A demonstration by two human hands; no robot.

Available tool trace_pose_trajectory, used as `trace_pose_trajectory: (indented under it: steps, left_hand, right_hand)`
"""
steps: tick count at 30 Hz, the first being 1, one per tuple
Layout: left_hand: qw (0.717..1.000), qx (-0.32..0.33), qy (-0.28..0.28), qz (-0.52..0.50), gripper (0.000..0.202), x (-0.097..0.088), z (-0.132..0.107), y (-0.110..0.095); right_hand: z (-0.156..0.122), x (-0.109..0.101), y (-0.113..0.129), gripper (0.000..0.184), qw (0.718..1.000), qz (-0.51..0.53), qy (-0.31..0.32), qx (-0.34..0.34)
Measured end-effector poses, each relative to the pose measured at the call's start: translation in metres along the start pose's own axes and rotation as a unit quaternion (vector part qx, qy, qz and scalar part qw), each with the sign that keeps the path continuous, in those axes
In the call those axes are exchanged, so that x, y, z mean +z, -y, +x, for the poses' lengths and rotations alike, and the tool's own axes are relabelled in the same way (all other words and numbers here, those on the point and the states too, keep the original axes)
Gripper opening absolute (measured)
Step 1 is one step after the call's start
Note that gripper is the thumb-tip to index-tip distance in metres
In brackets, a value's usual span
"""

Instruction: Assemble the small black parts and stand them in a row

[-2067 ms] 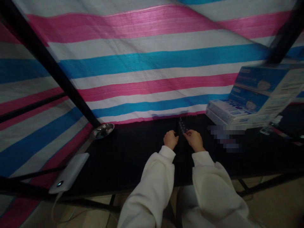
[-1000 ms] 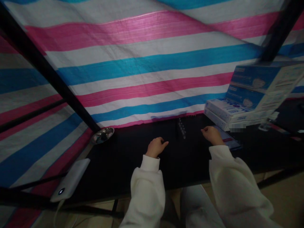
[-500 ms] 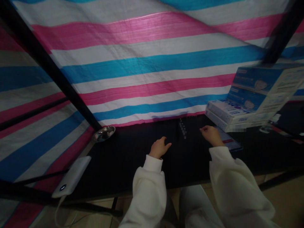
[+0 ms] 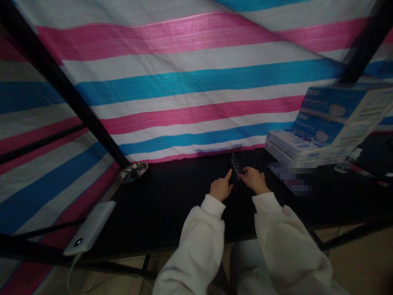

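A narrow dark strip with a row of small shiny round bumps [image 4: 235,163], perhaps a blister pack, is on the black table beyond my hands. The fingers of my right hand [image 4: 254,180] are pinched at its near end. Just left of the strip is my left hand [image 4: 220,189], its index finger stretched toward it and its thumb apart, holding nothing. Dim light and the right fingers hide the strip's near end.
A phone-like flat slab [image 4: 285,178] lies right of my right hand. Behind it stand stacked blue and white boxes [image 4: 325,108]. On the left are a shiny metal dish [image 4: 133,172] and a white power bank [image 4: 90,229] with a cable. A striped sheet [image 4: 196,90] hangs behind the black table [image 4: 172,205].
My right hand has moved left from beside the phone-like slab to the strip's near end. My left hand has moved right and forward, close to the strip, with its index finger extended.
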State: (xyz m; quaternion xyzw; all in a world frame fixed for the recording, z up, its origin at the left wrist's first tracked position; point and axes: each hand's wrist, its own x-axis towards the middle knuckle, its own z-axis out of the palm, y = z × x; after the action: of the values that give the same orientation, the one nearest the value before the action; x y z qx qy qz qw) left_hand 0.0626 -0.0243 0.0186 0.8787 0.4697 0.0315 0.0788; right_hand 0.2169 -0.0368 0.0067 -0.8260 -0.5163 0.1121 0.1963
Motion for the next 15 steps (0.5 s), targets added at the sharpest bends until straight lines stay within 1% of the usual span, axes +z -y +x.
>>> trace_pose_trajectory:
  steps: [4,10,15]
  left_hand:
    - [1.0,-0.009,0.001,0.005,0.061,0.0031,0.0061,-0.0009]
    - [0.998,-0.025,-0.05,-0.024,0.041,-0.0004,0.0075,-0.0042]
    - [0.994,-0.071,-0.067,-0.053,0.028,-0.0058,0.0059,-0.0062]
  right_hand:
    - [0.0014,0.006,0.0017,0.033,1.0,0.004,-0.007,0.001]
    - [0.0024,0.0101,0.0046,0.03,1.0,-0.001,-0.018,-0.001]
    - [0.0002,0.0083,0.0082,0.023,1.0,-0.003,-0.018,-0.003]
